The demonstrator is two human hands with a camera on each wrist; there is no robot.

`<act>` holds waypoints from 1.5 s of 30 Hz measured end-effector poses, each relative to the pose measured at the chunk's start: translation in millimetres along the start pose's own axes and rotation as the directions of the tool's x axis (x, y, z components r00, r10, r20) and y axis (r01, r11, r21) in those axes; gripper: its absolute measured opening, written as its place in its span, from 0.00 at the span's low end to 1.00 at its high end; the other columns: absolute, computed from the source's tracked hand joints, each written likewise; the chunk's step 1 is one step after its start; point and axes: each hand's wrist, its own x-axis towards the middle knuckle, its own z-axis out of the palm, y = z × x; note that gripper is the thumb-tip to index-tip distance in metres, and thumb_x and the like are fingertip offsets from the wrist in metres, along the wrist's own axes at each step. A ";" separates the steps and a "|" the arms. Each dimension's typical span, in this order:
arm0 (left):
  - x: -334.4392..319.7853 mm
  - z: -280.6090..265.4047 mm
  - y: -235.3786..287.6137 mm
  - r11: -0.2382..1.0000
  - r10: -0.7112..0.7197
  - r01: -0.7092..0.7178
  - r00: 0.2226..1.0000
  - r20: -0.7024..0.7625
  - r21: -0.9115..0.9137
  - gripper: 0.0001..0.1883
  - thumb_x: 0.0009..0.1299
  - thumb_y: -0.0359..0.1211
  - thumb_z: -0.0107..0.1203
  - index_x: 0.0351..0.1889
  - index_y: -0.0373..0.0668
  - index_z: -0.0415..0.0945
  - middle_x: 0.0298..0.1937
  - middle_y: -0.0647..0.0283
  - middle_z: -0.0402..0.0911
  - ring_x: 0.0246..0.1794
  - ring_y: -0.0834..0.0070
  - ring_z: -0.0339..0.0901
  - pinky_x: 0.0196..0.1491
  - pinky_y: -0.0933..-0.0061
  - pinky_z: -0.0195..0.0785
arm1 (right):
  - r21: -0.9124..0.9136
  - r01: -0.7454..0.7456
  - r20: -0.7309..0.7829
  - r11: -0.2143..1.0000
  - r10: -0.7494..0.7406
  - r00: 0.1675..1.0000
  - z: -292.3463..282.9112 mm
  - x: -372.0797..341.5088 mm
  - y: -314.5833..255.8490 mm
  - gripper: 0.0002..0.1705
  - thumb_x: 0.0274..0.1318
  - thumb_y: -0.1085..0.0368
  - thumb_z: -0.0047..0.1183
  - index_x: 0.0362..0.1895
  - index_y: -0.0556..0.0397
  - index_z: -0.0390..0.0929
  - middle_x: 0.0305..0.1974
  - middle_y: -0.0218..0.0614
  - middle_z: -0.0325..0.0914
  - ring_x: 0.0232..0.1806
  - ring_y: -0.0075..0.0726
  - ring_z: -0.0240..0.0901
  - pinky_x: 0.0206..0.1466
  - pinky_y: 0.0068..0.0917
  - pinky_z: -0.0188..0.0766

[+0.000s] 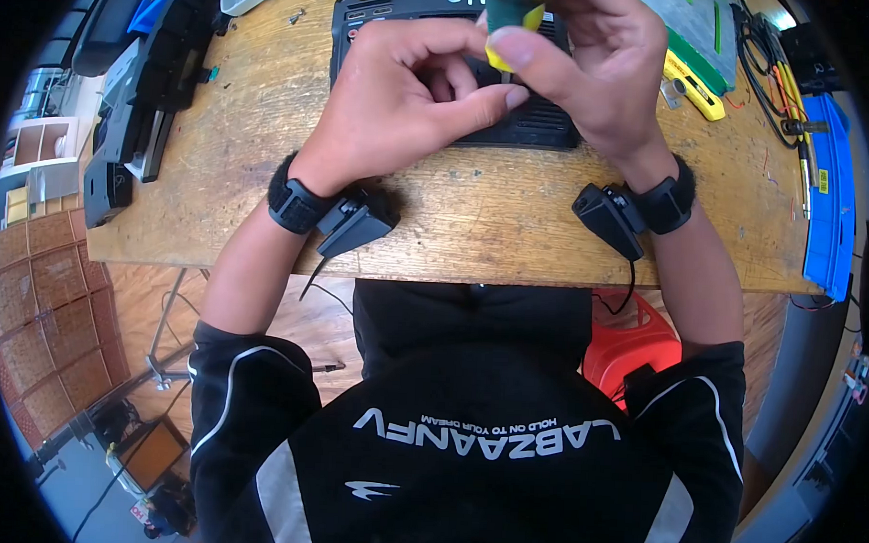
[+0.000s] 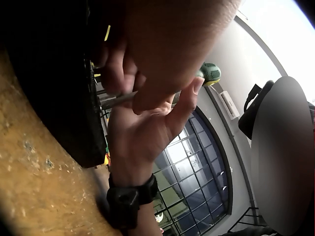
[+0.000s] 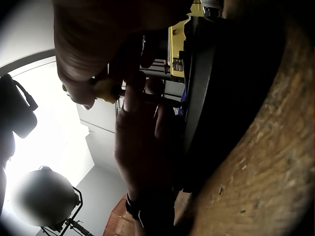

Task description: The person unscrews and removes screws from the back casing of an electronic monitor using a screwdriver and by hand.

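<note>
A screwdriver [image 1: 512, 11] with a green and yellow handle stands upright over a black plastic casing [image 1: 545, 130] on the bench. My right hand [image 1: 604, 81] grips the handle, its thumb along the yellow part. My left hand [image 1: 383, 107] curls its fingers and thumb about the metal shaft [image 2: 117, 100] below the handle. In the right wrist view, the dark shaft [image 3: 165, 101] runs past the left fingertips to the casing's face. The tip is hidden.
To the right lie a yellow utility knife [image 1: 695, 84], a green-edged box [image 1: 687, 31], cables and a blue tray [image 1: 832, 199]. Black housings [image 1: 149, 89] line the left side. Small screws [image 1: 296, 16] lie at the back left. The wooden bench's front edge [image 1: 434, 279] is near my body.
</note>
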 end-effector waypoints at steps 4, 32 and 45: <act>1.4 -4.8 5.3 0.996 -0.081 0.084 0.992 0.098 -0.027 0.08 0.67 0.28 0.71 0.40 0.36 0.85 0.29 0.69 0.84 0.28 0.89 0.76 0.30 0.84 0.67 | 0.136 -0.037 -0.042 0.990 0.043 0.998 10.0 -1.0 -11.2 0.22 0.53 0.67 0.66 0.50 0.66 0.80 0.41 0.36 0.83 0.39 0.24 0.77 0.43 0.24 0.76; 5.8 -6.2 3.9 0.896 0.255 -0.277 0.961 0.109 0.348 0.12 0.57 0.27 0.71 0.40 0.37 0.86 0.41 0.61 0.83 0.42 0.72 0.79 0.47 0.72 0.71 | -0.090 -0.014 -0.031 0.996 0.011 0.999 8.3 2.2 -16.4 0.21 0.57 0.66 0.65 0.50 0.71 0.82 0.43 0.43 0.84 0.41 0.26 0.79 0.45 0.22 0.75; 8.2 -8.6 13.1 0.877 0.119 -0.212 0.966 0.231 0.432 0.09 0.60 0.30 0.71 0.37 0.40 0.87 0.42 0.63 0.79 0.46 0.66 0.75 0.50 0.68 0.68 | 0.054 -0.033 -0.215 0.998 0.044 0.976 -5.4 -0.6 0.2 0.26 0.60 0.57 0.66 0.46 0.73 0.80 0.38 0.41 0.85 0.35 0.24 0.79 0.39 0.19 0.76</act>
